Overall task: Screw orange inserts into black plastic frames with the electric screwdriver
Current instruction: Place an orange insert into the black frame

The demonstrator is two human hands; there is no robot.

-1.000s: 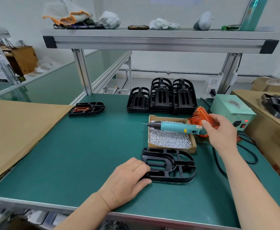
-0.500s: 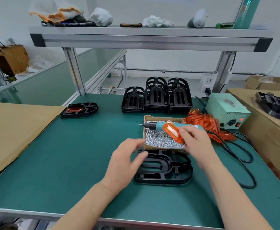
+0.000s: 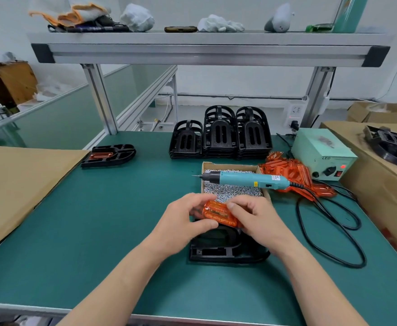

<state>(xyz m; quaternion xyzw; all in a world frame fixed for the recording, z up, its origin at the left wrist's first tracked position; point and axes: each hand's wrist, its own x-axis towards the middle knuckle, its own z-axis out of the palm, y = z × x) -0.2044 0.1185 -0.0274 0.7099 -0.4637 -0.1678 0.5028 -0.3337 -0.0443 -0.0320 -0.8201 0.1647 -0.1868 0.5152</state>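
Observation:
An orange insert (image 3: pixel 218 214) is pinched between my left hand (image 3: pixel 185 224) and my right hand (image 3: pixel 253 220), just above the far end of a black plastic frame (image 3: pixel 218 248) lying flat on the green mat. The hands hide most of that frame's far end. The teal electric screwdriver (image 3: pixel 246 179) lies across a cardboard box of small silver screws (image 3: pixel 230 191), tip pointing left, untouched. A heap of loose orange inserts (image 3: pixel 293 172) lies right of the box.
Three stacks of black frames (image 3: pixel 221 135) stand at the back. One frame with an orange insert in it (image 3: pixel 108 156) lies far left. A pale green power unit (image 3: pixel 322 156) and black cable loops (image 3: pixel 329 222) sit right, beside cardboard boxes (image 3: pixel 380 175). Brown cardboard sheet (image 3: pixel 16 184) covers the left.
My right hand took an orange insert from the heap and brought it over the frame. My left hand lifted off the frame's left edge and joined in gripping the insert.

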